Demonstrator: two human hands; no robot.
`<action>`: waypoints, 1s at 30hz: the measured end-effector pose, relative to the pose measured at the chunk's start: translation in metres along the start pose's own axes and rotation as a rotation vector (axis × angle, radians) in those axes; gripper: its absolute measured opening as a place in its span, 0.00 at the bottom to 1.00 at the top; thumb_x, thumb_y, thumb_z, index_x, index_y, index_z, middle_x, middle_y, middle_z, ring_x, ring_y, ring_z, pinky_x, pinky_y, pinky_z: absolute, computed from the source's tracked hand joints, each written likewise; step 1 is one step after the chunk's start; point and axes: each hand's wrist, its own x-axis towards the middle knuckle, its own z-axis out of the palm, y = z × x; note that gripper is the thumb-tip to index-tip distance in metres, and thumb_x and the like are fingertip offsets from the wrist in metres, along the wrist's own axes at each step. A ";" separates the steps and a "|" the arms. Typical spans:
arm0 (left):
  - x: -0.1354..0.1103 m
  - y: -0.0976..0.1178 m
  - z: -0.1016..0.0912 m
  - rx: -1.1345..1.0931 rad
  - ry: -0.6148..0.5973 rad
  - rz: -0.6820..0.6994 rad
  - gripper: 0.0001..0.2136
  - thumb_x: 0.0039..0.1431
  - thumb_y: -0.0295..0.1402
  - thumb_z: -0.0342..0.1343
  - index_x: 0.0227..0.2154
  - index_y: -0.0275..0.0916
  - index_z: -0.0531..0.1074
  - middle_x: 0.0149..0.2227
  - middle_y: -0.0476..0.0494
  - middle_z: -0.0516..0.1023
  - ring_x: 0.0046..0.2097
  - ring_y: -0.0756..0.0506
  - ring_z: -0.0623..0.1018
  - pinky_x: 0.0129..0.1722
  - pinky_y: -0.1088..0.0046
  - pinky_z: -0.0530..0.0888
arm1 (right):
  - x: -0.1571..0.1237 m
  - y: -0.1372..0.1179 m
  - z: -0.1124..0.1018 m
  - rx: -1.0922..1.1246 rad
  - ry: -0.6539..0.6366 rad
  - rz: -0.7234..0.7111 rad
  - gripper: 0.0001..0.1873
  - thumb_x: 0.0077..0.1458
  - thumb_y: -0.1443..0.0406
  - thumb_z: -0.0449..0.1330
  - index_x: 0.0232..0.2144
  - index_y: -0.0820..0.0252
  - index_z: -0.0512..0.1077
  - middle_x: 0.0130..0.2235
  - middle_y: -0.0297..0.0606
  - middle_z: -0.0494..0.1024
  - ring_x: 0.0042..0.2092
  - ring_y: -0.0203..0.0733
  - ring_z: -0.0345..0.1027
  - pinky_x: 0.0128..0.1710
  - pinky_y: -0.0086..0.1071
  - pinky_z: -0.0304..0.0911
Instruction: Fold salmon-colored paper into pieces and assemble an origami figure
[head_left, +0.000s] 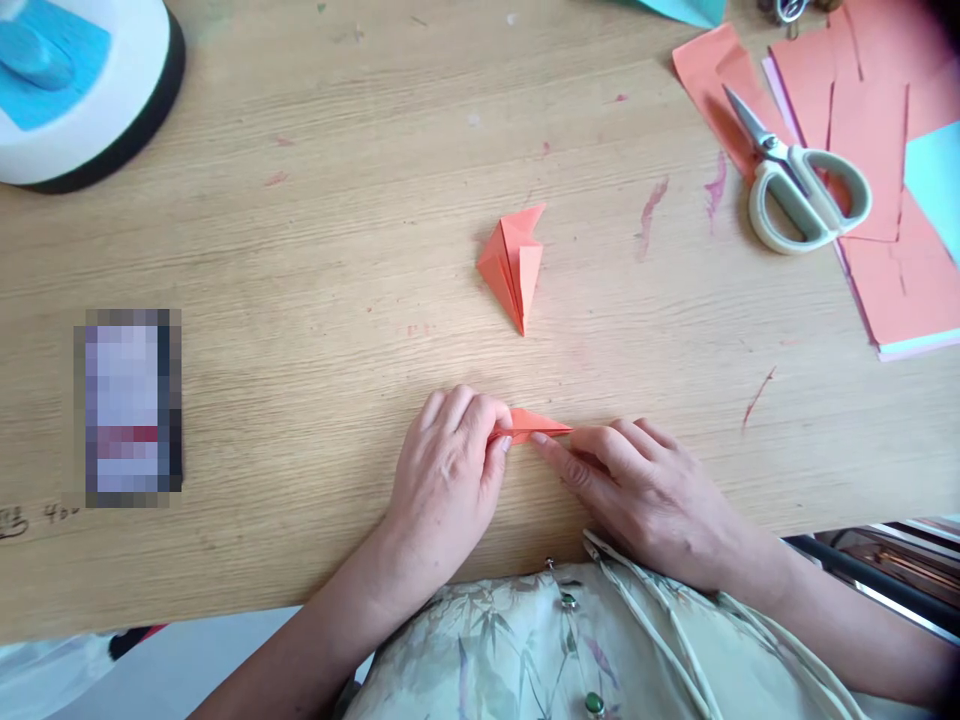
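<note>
Near the front edge of the wooden table, my left hand [454, 465] pinches one end of a small folded piece of orange paper [531, 424]. That end is hidden by the fingers. My right hand [637, 480] is at the paper's narrow pointed end, with the thumb against its lower edge and the bent forefinger at the tip. A crease or layer edge runs along the paper's length. Farther back lies a second folded orange paper piece [514, 268], untouched, with several pointed flaps.
White-handled scissors [806, 185] lie on the right over orange paper sheets [911, 290] and a cut strip [709, 75]. A blurred phone-like rectangle [129, 405] is on the left. A white round-edged object with a blue top [135, 70] stands at the back left.
</note>
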 end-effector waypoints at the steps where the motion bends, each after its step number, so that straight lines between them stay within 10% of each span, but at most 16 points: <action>1: -0.001 0.000 0.001 0.001 0.011 0.008 0.05 0.66 0.23 0.51 0.36 0.40 0.65 0.38 0.45 0.72 0.40 0.42 0.69 0.41 0.63 0.67 | -0.002 0.001 0.000 -0.011 0.007 0.011 0.20 0.66 0.73 0.52 0.59 0.72 0.68 0.40 0.45 0.75 0.36 0.46 0.62 0.34 0.40 0.59; 11: -0.009 -0.018 0.003 -0.025 0.080 0.212 0.07 0.64 0.22 0.55 0.42 0.37 0.67 0.40 0.44 0.73 0.42 0.43 0.71 0.42 0.65 0.69 | -0.023 0.012 -0.001 0.085 0.095 0.044 0.19 0.65 0.74 0.56 0.57 0.67 0.68 0.41 0.45 0.75 0.37 0.44 0.65 0.36 0.39 0.63; 19: 0.001 -0.043 -0.017 -0.067 -0.064 0.525 0.08 0.64 0.18 0.51 0.40 0.36 0.69 0.45 0.40 0.76 0.48 0.44 0.75 0.50 0.64 0.73 | 0.014 0.006 0.000 0.266 0.147 0.224 0.11 0.66 0.72 0.55 0.50 0.65 0.71 0.43 0.46 0.74 0.41 0.43 0.70 0.39 0.36 0.67; 30: 0.016 -0.046 -0.012 -0.107 0.050 0.632 0.11 0.59 0.16 0.54 0.43 0.33 0.70 0.47 0.34 0.76 0.54 0.40 0.74 0.56 0.59 0.76 | 0.023 -0.005 -0.006 0.575 0.065 0.216 0.10 0.66 0.73 0.53 0.45 0.61 0.72 0.44 0.42 0.74 0.41 0.40 0.70 0.40 0.33 0.68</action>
